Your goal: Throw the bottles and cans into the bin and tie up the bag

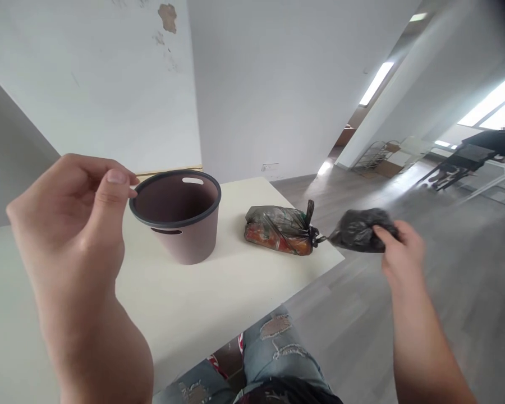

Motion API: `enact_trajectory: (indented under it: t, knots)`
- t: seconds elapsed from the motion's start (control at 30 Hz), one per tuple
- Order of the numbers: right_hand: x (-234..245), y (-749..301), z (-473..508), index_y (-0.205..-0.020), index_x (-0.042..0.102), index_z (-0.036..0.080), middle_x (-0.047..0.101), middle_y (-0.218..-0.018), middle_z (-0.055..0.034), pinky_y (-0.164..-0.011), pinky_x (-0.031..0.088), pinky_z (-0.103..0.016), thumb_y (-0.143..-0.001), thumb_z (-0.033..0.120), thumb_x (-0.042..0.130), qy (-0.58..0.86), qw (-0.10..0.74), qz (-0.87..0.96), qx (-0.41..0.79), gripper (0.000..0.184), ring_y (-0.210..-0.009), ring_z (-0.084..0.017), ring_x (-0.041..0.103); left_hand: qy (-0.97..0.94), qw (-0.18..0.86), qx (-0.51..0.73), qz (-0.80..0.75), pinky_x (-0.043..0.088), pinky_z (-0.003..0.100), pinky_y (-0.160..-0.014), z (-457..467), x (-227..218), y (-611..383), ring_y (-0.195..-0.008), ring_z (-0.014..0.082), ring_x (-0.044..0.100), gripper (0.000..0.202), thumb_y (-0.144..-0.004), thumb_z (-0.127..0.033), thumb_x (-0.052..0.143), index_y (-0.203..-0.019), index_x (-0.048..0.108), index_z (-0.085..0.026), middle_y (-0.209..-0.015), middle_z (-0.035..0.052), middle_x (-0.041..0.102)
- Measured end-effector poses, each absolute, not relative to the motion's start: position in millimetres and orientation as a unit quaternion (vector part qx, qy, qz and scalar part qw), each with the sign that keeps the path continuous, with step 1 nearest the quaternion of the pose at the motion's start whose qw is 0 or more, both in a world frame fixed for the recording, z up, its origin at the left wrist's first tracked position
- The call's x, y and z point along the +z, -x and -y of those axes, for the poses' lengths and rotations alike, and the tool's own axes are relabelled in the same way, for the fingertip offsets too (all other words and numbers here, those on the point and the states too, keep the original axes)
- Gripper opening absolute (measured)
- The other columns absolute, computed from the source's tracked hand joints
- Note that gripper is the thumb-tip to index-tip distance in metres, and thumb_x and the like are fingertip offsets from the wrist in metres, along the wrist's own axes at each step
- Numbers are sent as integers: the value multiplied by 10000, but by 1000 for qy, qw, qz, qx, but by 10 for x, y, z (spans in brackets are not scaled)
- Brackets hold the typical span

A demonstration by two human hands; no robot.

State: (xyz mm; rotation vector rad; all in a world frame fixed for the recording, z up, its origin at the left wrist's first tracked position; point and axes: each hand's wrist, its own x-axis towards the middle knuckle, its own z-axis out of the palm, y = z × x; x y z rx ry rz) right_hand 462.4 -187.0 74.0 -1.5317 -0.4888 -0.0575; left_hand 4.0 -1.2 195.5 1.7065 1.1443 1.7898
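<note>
A mauve plastic bin (185, 224) with a dark grey rim stands on the white table (219, 297). My left hand (73, 224) is raised just left of the bin, fingers curled with thumb against forefinger close to the rim, nothing visible in them. A tied black bag (280, 229) stuffed with reddish rubbish lies on the table right of the bin. My right hand (399, 247) is past the table's right edge, closed on a crumpled black plastic bag (357, 230) held in the air near the tied bag's knot.
White walls stand behind the table. Grey wooden floor stretches to the right, with a rack, boxes and a person at a distant table far right. My knees in torn jeans (273, 359) show below the table's front edge.
</note>
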Motion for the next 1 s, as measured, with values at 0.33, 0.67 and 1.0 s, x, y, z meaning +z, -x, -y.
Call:
enact_trajectory:
  t: [0.33,0.67,1.0]
  knots:
    - [958,-2690,1170,-872,519,269,582,-820,-4,-594,454,-317,-799,255,835,502,686,514,120,324,-691,-186,558,-753,470,405,-221,674,359,-795,121,1608,-540,-1075,278,766,337,-975,-459,782,-1253,775,-268,-1230,106,783]
    - [972,-2521,1281,-1052,697,291,574,-755,17,-631,485,-326,-947,164,729,459,588,649,149,168,-655,-156,526,-641,480,529,-282,571,272,-587,-99,1646,-349,-694,185,688,236,-1030,-401,696,-1178,760,-228,-869,54,743]
    - [1024,-2312,1174,-1052,754,245,706,-825,-3,-541,532,-258,-873,6,772,460,615,624,-145,300,-654,-136,636,-603,572,509,-223,516,231,-636,-36,1621,-478,-678,143,625,217,-956,-339,810,-1087,689,-216,-762,8,685]
